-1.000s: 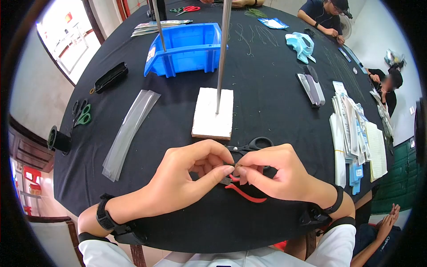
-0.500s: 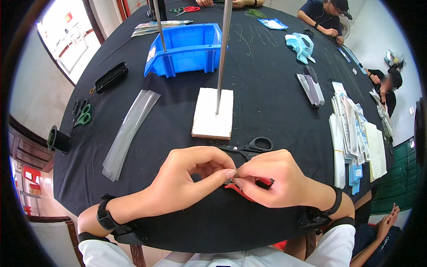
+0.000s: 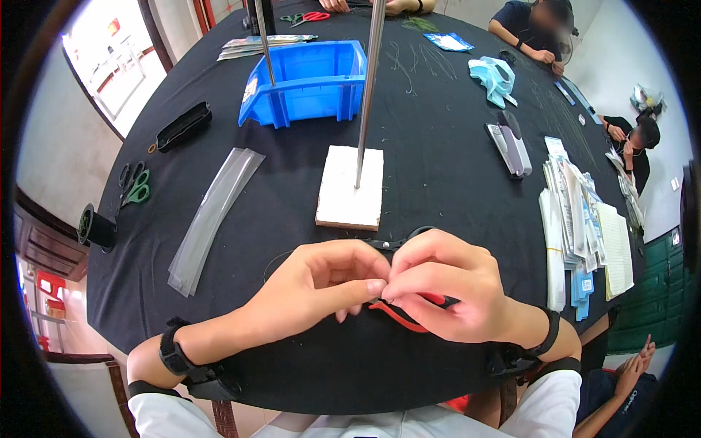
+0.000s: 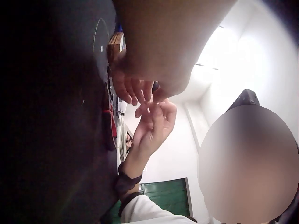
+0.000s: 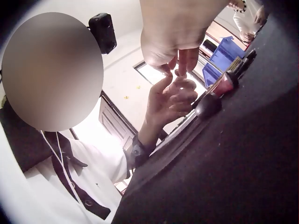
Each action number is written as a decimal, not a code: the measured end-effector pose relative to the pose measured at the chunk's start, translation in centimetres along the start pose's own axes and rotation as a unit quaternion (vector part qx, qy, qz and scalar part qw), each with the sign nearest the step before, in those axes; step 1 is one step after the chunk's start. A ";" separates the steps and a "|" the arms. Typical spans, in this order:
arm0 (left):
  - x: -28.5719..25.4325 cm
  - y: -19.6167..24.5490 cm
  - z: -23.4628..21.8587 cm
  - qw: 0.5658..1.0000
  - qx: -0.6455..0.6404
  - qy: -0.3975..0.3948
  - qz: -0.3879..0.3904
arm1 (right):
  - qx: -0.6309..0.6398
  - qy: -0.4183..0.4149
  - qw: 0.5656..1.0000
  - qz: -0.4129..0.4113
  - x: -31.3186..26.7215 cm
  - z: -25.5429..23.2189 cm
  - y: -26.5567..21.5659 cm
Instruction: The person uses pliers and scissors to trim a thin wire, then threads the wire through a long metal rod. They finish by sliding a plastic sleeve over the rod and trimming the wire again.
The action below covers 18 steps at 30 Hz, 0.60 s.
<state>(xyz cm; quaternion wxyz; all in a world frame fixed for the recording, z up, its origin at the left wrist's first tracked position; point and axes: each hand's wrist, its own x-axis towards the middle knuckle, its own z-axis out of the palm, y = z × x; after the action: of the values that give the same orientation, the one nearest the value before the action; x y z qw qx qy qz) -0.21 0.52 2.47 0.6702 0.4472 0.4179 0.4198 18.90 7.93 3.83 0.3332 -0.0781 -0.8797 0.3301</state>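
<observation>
In the head view, my left hand point(image 3: 318, 288) and right hand point(image 3: 460, 292) meet fingertip to fingertip over the near part of the table, each with thumb and fingers pinched. A thin line point(image 3: 272, 264) curves out beside my left hand; what lies between the fingertips is mostly hidden. Below and behind the hands are red-handled pliers point(image 3: 400, 318), partly covered by my right hand. Black scissors point(image 3: 385, 245) lie just beyond the fingers. The left wrist view shows the line point(image 4: 95, 35) as a loop over the dark cloth.
A white block point(image 3: 349, 193) with a metal rod stands ahead, a blue bin point(image 3: 314, 98) behind it. Clear plastic strips point(image 3: 215, 219) and green scissors point(image 3: 137, 191) lie left; a stapler point(image 3: 510, 150) and packets point(image 3: 573, 212) right. Other people sit around the table.
My left hand's fingers have spread lower, and my right hand has risen and turned slightly, covering more of the black scissors. The fingertips remain together. The thin line shows more clearly at left.
</observation>
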 end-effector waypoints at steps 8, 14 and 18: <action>-0.1 0.1 -0.2 0.901 0.320 0.087 0.281 | -0.017 0.030 0.999 0.032 -0.2 0.3 0.0; -0.1 0.3 0.3 0.854 0.393 0.118 0.320 | -0.004 0.041 0.997 0.063 -0.5 0.7 -0.2; 0.1 0.3 0.1 0.824 0.432 0.113 0.349 | -0.029 0.017 0.998 0.060 -0.4 0.6 -0.4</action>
<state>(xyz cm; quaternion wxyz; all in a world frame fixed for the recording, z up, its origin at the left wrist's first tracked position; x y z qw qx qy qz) -0.14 0.64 2.77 0.1657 0.7559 0.4456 0.4501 18.91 7.15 3.56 0.3258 -0.1459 -0.8769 0.3220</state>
